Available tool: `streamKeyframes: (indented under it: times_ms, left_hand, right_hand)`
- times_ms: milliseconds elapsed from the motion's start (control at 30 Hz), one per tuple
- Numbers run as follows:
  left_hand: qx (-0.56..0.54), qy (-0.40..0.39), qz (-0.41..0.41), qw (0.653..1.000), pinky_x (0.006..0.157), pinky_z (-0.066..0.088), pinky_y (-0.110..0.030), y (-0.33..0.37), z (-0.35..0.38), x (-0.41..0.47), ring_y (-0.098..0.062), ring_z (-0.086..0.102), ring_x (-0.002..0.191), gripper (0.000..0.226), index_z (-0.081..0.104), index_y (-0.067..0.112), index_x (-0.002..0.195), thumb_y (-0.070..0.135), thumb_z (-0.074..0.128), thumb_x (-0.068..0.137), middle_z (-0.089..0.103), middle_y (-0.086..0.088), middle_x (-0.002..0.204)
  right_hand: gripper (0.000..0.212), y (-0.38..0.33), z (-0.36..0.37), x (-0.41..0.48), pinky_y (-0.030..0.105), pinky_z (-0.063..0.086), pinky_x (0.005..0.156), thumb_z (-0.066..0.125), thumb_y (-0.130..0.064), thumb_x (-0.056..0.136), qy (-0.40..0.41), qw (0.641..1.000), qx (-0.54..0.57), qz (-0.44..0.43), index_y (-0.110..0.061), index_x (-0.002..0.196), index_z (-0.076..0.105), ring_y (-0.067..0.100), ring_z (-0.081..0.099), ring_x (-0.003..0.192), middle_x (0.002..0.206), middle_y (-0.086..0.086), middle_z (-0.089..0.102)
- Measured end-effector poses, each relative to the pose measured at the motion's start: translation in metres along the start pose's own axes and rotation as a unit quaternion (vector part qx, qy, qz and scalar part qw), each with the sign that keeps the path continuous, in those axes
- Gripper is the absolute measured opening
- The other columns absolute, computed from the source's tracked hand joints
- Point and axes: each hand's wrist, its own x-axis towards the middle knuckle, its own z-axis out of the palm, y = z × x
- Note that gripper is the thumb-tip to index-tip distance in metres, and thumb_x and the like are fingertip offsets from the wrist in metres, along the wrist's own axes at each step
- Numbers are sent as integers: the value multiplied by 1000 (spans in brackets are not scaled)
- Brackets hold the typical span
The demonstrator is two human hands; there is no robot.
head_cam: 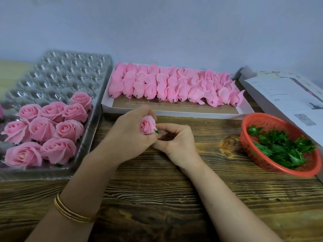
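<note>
My left hand (128, 137) grips a pink rose head (147, 126) above the wooden table, its bloom turned toward me. My right hand (174, 138) meets it from the right and pinches a small green leaf piece (156, 131) at the rose's base. The base of the flower is mostly hidden by my fingers. A gold bangle (73, 212) sits on my left wrist.
A clear plastic tray (57, 72) at the left holds several finished pink roses (47, 130). A white box (174, 113) behind my hands holds rows of pink rose heads (174, 84) lying on their sides. A red basket (262, 123) of green leaf pieces (283, 149) stands at right, papers (288, 96) beyond it.
</note>
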Motion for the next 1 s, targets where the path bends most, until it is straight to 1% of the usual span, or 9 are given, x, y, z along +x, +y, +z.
streamKeyframes:
  times_ms: [67, 167, 267, 400, 467, 567, 833, 933, 1000]
  left_hand:
    - [2, -12, 2, 1000, 64, 38, -19, 1, 0, 0, -6, 56, 81, 27, 55, 31, 94, 24, 77, 81, 60, 11, 89]
    - [21, -23, 11, 999, 65, 37, -19, 2, 2, 1, -4, 54, 83, 25, 55, 31, 91, 26, 77, 82, 59, 12, 89]
    - [40, -17, 11, 999, 64, 36, -20, 3, 5, 2, -5, 53, 83, 21, 55, 29, 91, 26, 75, 84, 58, 10, 90]
    - [65, -25, 0, 998, 63, 35, -21, 4, 8, 4, -9, 52, 84, 19, 52, 26, 94, 23, 69, 88, 56, 7, 93]
    - [80, -33, -9, 996, 63, 34, -22, 5, 10, 4, -11, 51, 86, 17, 49, 26, 97, 23, 64, 91, 54, 5, 96]
    - [98, -49, -16, 994, 62, 33, -21, 6, 11, 4, -12, 49, 88, 15, 45, 25, 101, 23, 59, 94, 51, 4, 99]
    - [101, -60, -11, 993, 63, 33, -23, 5, 8, 6, -8, 48, 84, 17, 43, 27, 96, 20, 59, 93, 49, 10, 94]
    - [103, -60, -9, 993, 65, 33, -27, 4, 7, 6, -9, 48, 85, 19, 42, 28, 93, 20, 59, 93, 50, 9, 94]
    - [97, -63, -5, 993, 65, 34, -26, 3, 6, 7, -8, 49, 85, 24, 40, 32, 87, 19, 60, 92, 50, 10, 93]
  right_hand:
    - [40, -1, 0, 0, 21, 55, 79, 77, 16, 70, 1, 1000, -5, -2, -2, 105, 75, 6, 66, 80, 93, 9, 76]
    - [40, -3, -1, -1, 29, 56, 85, 77, 15, 70, 0, 1000, -18, 11, 0, 107, 74, 11, 68, 86, 97, 14, 76]
    - [39, -5, -2, -1, 34, 57, 82, 77, 14, 70, 0, 1000, -17, 23, -1, 106, 75, 14, 68, 84, 95, 14, 76]
    - [34, -3, 2, -1, 25, 55, 77, 79, 12, 71, 2, 1000, -7, 22, -2, 102, 76, 9, 65, 79, 91, 13, 76]
    - [32, -3, 3, -1, 29, 54, 76, 80, 10, 71, 3, 1000, -2, 30, -1, 101, 75, 12, 61, 77, 89, 19, 75]
    - [31, -3, 3, -1, 26, 51, 74, 80, 9, 72, 0, 999, 2, 34, 0, 101, 75, 13, 57, 74, 80, 13, 70]
    - [31, -3, 5, 0, 17, 49, 70, 80, 7, 73, -3, 999, 0, 39, 1, 104, 74, 8, 56, 71, 76, 7, 65]
    - [32, -3, 5, 0, 19, 50, 71, 80, 8, 73, -5, 999, 7, 42, 0, 103, 74, 9, 56, 71, 76, 8, 64]
    - [34, -3, 5, 0, 20, 51, 73, 81, 6, 72, -13, 999, 7, 45, -3, 104, 74, 10, 58, 72, 77, 7, 65]
